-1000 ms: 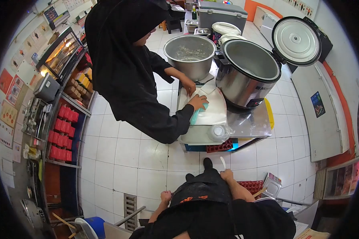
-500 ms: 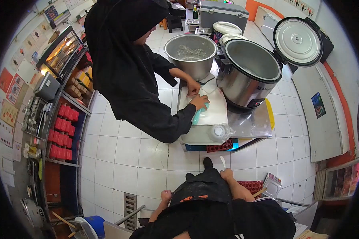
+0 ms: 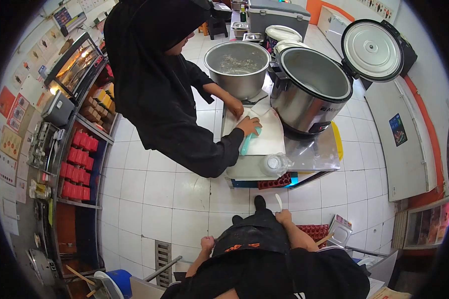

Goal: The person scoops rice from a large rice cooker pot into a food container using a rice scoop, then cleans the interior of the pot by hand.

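Observation:
My right hand [image 3: 284, 217] is closed around a slim white blade-shaped utensil [image 3: 279, 201], whose blade sticks up past the fist. On the other side of my dark apron [image 3: 252, 234], my left hand [image 3: 207, 243] is curled into a fist by the apron's edge; whatever is inside it is hidden. Both hands are low, close to my body and apart from the table. Across from me, a co-worker in black [image 3: 169, 99] leans over white paper sheets [image 3: 268, 139], with one hand [image 3: 249, 125] on a light green object [image 3: 246, 143].
On the metal table [image 3: 314, 152] stand a large open cooker [image 3: 309, 107] with its lid [image 3: 372, 50] raised and a big metal pot [image 3: 238, 70]. A plastic-wrapped stack [image 3: 273, 164] sits at the near edge. Shelves with red boxes [image 3: 78, 164] line the left wall.
The co-worker's far hand has shifted slightly left and toward the table's near side over the paper. My own hands have stayed almost still.

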`<state>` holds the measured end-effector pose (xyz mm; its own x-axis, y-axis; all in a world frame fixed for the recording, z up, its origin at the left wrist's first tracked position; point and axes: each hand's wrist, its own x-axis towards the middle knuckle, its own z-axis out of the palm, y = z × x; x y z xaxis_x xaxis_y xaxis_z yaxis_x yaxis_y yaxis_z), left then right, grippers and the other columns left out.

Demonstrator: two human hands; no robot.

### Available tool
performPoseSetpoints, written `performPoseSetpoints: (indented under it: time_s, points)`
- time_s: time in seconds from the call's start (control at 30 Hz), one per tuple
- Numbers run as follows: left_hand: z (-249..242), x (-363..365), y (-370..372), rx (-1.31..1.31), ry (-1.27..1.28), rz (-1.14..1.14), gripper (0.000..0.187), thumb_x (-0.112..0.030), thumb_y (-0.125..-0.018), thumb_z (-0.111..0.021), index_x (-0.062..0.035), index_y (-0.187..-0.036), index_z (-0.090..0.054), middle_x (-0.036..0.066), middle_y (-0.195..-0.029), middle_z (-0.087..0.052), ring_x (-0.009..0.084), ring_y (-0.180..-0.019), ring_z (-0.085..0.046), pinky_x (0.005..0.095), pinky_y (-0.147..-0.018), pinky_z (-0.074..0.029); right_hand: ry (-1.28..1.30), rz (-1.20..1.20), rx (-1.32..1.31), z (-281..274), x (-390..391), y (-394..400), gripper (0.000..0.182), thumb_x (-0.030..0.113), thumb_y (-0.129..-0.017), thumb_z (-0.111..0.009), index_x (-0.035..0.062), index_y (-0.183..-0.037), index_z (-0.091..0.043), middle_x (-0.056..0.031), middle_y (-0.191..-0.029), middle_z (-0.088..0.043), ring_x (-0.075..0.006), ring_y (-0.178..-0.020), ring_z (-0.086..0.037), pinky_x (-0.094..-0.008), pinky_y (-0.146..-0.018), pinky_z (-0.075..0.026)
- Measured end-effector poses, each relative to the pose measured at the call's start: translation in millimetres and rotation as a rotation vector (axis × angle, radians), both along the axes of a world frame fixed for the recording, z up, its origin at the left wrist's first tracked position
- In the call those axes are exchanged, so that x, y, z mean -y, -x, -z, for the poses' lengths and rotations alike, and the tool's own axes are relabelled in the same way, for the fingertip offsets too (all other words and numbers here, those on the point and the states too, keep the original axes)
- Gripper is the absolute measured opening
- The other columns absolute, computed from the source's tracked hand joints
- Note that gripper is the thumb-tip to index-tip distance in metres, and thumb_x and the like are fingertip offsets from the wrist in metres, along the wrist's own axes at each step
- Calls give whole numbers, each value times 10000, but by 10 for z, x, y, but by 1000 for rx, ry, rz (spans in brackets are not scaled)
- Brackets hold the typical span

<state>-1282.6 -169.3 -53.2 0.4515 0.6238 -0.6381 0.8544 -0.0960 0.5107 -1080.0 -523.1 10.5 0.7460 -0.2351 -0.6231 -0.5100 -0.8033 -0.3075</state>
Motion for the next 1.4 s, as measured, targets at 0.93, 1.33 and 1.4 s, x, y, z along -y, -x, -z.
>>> performPoseSetpoints:
  time_s: [0.93,1.33,1.4]
  points:
    - [-75,-89,54,115,204,-137,373,-278,-881,-489,47,-782,-644,140,-603,-605,208,-516,-589,343,-477,-436,-32,-44,33,7,-42,15,478,297,-748,-580,-105,-1003,-631,-323,-1028,-626,-446,-1005,-610,-458,-894,-481]
    - [-1207,-174,-855,522,589,-380,499,66,-808,-465,-50,-1292,-426,63,-1002,-512,155,-864,-508,272,-793,-430,146,519,504,-263,227,24,358,275,-821,-567,-78,-814,-626,-294,-835,-641,-473,-836,-620,-536,-755,-473]
    - [-1401,-212,-1064,654,717,-342,520,98,-824,-466,-58,-1317,-415,84,-1078,-525,184,-944,-536,294,-869,-444,252,854,603,-474,256,-73,385,288,-825,-572,-93,-799,-617,-297,-812,-640,-474,-797,-622,-541,-724,-475]
